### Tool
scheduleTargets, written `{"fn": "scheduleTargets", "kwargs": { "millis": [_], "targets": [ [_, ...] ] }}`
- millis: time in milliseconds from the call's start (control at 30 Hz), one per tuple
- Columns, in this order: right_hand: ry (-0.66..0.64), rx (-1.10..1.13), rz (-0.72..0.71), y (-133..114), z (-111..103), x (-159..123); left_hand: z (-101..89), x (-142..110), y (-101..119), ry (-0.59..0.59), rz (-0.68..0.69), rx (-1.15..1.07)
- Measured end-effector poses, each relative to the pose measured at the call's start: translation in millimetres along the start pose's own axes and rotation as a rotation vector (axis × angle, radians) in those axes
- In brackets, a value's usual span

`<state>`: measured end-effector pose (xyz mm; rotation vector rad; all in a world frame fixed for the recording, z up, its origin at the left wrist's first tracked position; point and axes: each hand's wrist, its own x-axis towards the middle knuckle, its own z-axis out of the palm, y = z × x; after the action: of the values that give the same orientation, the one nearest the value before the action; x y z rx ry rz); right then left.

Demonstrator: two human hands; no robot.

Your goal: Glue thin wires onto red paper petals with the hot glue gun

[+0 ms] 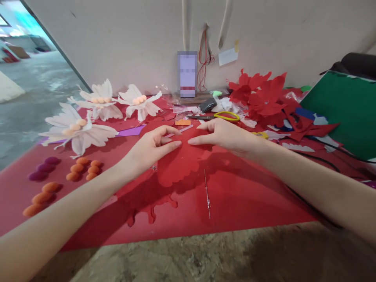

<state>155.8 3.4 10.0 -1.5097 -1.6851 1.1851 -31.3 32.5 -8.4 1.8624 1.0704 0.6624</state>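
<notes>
A red sheet cut-out [178, 166] with a scalloped lower edge hangs between my hands over the red table. My left hand [154, 145] pinches its upper left edge between thumb and fingers. On the upper right, my right hand [220, 135] is closed on the same cut-out, thumb and fingertips almost together. Below lies a second red cut-out [151, 201] with curled, finger-like lobes, partly in shadow. A thin metallic wire-like piece [207, 196] rests on the table to the right of it.
White flowers [76, 129] with peach balls stand at left, behind orange balls [76, 168] and purple balls [44, 168]. Yellow-handled scissors [226, 116], red flowers [264, 96] and scraps lie at the back. A phone [187, 74] leans on the wall; a green board [343, 113] stands right.
</notes>
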Motion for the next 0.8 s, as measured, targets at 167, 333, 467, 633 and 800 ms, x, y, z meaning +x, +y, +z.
{"fn": "scheduleTargets", "kwargs": {
  "millis": [167, 333, 467, 633, 800],
  "targets": [
    [0.086, 0.205, -0.004, 12, -1, -4, 5.3, -3, 2, 0.012, -0.08, -0.073],
    [0.155, 0.137, -0.147, 14, 4, -11, 15.5, -9, 9, -0.085, -0.174, -0.281],
    [0.226, 0.037, -0.234, 12, 9, -13, 17.5, -9, 11, -0.015, -0.223, -0.284],
    [0.318, 0.077, -0.213, 14, 5, -12, 11.4, -1, -2, 0.02, -0.244, -0.215],
    [0.412, 0.051, -0.226, 18, 1, -11, 7.4, 3, -10, 0.004, -0.172, -0.288]
  ]
}}
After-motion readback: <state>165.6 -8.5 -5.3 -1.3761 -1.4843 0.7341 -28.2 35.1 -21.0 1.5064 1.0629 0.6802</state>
